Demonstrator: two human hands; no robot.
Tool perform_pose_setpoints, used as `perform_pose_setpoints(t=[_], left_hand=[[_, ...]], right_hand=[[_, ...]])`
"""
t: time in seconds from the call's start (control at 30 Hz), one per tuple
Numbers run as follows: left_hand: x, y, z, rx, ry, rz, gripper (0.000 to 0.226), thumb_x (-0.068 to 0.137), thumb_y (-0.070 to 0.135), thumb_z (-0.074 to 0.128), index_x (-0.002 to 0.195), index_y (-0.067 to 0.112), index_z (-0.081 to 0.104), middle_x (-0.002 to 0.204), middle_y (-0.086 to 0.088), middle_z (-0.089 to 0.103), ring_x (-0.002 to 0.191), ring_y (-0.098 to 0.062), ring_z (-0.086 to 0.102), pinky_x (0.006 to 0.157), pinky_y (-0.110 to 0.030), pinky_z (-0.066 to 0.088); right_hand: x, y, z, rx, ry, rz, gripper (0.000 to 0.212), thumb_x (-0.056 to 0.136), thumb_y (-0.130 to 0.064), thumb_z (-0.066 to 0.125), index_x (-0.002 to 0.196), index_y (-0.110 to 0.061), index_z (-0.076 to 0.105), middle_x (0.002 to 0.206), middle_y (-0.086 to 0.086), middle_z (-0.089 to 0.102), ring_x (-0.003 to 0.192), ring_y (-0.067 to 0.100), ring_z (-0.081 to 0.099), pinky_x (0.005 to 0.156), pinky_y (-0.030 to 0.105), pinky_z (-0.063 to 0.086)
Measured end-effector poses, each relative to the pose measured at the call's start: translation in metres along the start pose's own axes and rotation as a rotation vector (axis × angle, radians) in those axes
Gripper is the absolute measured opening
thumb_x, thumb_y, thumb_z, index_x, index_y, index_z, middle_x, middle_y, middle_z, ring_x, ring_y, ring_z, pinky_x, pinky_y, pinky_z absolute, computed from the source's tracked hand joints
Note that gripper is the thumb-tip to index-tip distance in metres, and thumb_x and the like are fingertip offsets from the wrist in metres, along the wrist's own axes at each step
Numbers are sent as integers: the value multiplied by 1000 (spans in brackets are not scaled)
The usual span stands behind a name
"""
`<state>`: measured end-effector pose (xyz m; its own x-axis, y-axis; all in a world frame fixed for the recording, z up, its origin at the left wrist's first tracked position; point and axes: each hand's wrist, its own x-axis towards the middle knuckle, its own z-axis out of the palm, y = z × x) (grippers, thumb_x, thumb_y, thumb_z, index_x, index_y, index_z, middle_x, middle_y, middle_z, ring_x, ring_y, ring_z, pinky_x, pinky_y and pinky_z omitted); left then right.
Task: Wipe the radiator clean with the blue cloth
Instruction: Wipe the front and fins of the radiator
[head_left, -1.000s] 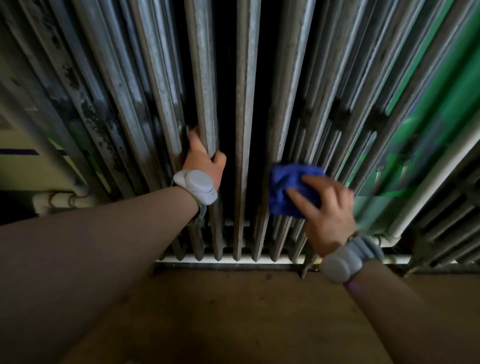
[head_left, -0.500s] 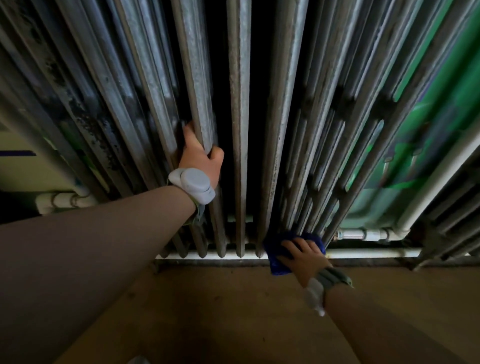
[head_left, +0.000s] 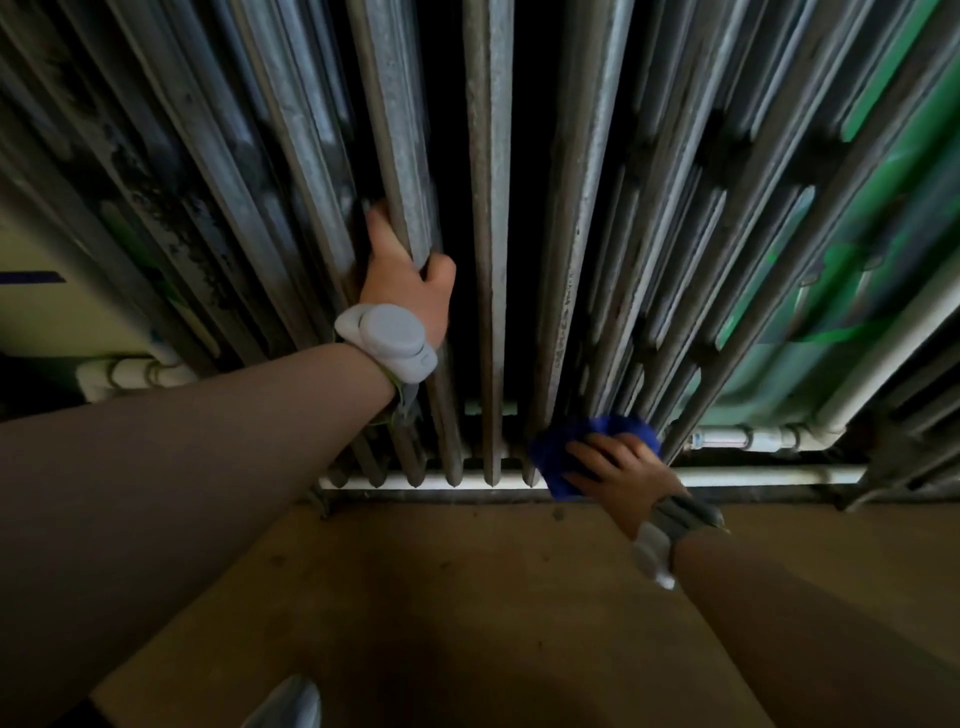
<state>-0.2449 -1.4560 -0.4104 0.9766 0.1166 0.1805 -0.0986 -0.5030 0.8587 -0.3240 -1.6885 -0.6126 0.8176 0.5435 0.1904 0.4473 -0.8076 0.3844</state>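
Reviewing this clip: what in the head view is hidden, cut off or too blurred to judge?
- Left hand fingertips: hidden behind the radiator column it grips.
- Blue cloth: partly covered by the right hand.
- Radiator top: cut off by the upper edge.
- Whether the columns are clean: too dim.
- Green wall: blurred.

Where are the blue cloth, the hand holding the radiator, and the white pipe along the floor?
blue cloth (head_left: 556, 462): head view, its left fold beside the fingers.
left hand (head_left: 410, 288): head view, back of the hand.
white pipe (head_left: 769, 474): head view, its bare stretch on the right.
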Motion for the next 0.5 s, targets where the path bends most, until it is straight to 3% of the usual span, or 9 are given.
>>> perform_pose_setpoints(t=[0.07, 0.1, 0.13, 0.2, 0.23, 0.3, 0.4, 0.47, 0.5], left_hand=[[0, 1, -1, 10, -20, -3, 75, 95, 23, 43, 148, 16, -11, 141, -11, 42, 119, -31, 50, 102, -43, 42], [-1, 2, -3, 13, -25, 0, 75, 95, 22, 43, 148, 15, -10, 140, -11, 43, 118, -31, 50, 101, -42, 42], [-3, 3, 0, 6, -32, 0, 74, 95, 21, 43, 148, 15, -9, 139, -11, 45, 118, -31, 51, 101, -42, 42], [-2, 5, -3, -10, -40, 0, 72, 95, 18, 43, 148, 15, -6, 138, -10, 45, 117, -29, 50, 102, -40, 41], [-4, 6, -5, -21, -54, -5, 71, 96, 17, 42, 148, 15, -5, 139, -9, 44, 118, -29, 50, 103, -40, 40], [-1, 7, -10, -60, -93, 7, 69, 96, 14, 42, 148, 16, -3, 140, -8, 42, 118, -31, 49, 104, -43, 39], [0, 7, -11, -43, -97, -4, 69, 96, 15, 42, 148, 15, -3, 144, -9, 37, 124, -29, 44, 108, -34, 35], [-2, 9, -13, -22, -108, -16, 69, 96, 16, 42, 148, 15, -3, 145, -10, 35, 127, -28, 42, 107, -33, 33], [-1, 8, -12, 3, -113, -28, 68, 96, 17, 41, 148, 15, -3, 145, -11, 35, 128, -29, 41, 108, -35, 32]], right_hand=[[4, -8, 4, 50, -295, -9, 54, 37, -30, 89, 89, -32, 76, 111, -3, 68, 99, 24, 64, 89, 42, 39], [9, -12, 4, 68, -357, -5, 57, 42, -30, 90, 97, -31, 74, 119, -2, 65, 105, 23, 63, 94, 43, 33], [9, -16, 2, 88, -398, -3, 57, 61, -30, 83, 115, -31, 66, 136, 0, 53, 121, 24, 52, 102, 43, 25], [9, -20, 13, 55, -507, -7, 54, 95, -23, 48, 145, -29, 31, 157, -5, 9, 144, 23, 11, 114, 42, 7], [12, -23, 11, 54, -577, -22, 52, 99, -20, 38, 148, -27, 22, 158, -6, -2, 144, 22, 0, 114, 42, 2], [22, -26, 5, 63, -593, -50, 51, 100, -21, 35, 148, -26, 21, 158, -6, -5, 144, 24, -4, 114, 43, 1], [31, -24, -13, 65, -609, -87, 47, 99, -22, 39, 144, -29, 31, 157, 0, 7, 142, 29, 7, 113, 47, 10], [39, -21, -34, 56, -505, -55, 37, 91, -23, 49, 125, -36, 57, 142, 2, 43, 127, 33, 42, 99, 50, 37], [44, -22, -39, 109, -458, -11, 29, 83, -26, 55, 106, -38, 69, 122, 0, 61, 106, 31, 60, 82, 46, 49]])
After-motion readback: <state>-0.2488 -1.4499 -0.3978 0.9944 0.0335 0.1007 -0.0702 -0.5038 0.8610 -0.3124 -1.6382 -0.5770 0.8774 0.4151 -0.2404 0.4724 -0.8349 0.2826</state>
